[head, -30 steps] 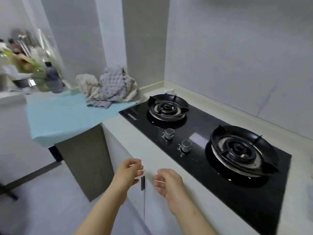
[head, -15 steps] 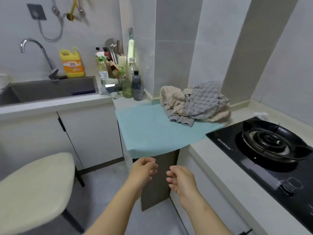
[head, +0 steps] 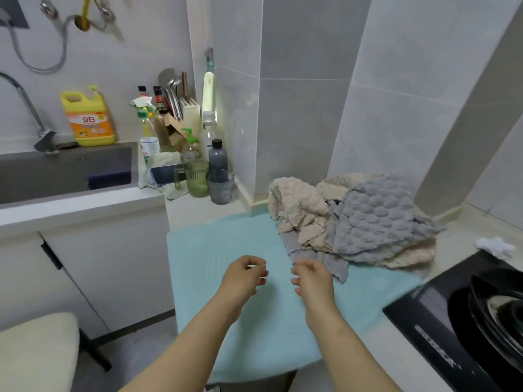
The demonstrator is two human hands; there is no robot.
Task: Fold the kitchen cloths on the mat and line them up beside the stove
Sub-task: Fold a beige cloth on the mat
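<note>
A light blue mat (head: 215, 250) covers the counter corner and hangs over its front edge. At its far right lies a crumpled heap of kitchen cloths: a grey honeycomb cloth (head: 376, 219) on top, beige cloths (head: 297, 210) under and left of it. The black gas stove (head: 441, 329) sits at the lower right. My left hand (head: 243, 278) and my right hand (head: 311, 278) hover over the mat's middle, fingers loosely curled, holding nothing. My right hand is just short of the heap's grey lower corner.
Bottles, glasses and a knife block (head: 189, 154) crowd the counter behind the mat. A sink (head: 68, 168) with a yellow detergent jug (head: 87, 120) lies to the left. A cream stool (head: 34, 352) stands at the lower left. A small white scrap (head: 495, 244) lies behind the stove.
The view has swung left from the stove to the mat. Both hands have risen from below the counter edge to above the mat, close to the cloth heap.
</note>
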